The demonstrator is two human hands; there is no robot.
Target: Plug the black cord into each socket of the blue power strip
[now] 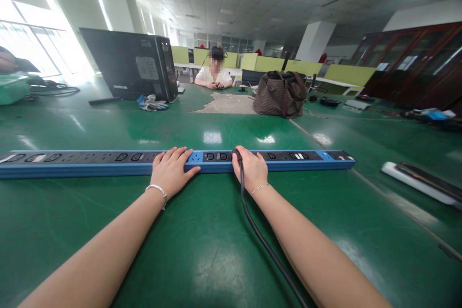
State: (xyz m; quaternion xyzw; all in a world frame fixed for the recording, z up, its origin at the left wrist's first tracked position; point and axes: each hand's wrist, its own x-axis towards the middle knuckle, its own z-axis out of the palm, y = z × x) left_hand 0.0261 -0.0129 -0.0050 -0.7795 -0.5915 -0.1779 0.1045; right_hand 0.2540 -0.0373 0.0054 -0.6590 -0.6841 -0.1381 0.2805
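A long blue power strip with a row of black sockets lies across the green table. My left hand rests on it left of the middle, fingers stretched over its top and thumb pointing right, beside a blue socket. Right of the middle, my right hand is closed around a black power plug at the strip's top face. How deep the plug sits in a socket is hidden by my fingers. Its thick black cable hangs toward me and runs along my right forearm.
At the back left stand a black computer case and a pair of gloves. A brown bag sits behind the strip. A white and black bar lies at right. Across the table sits a person.
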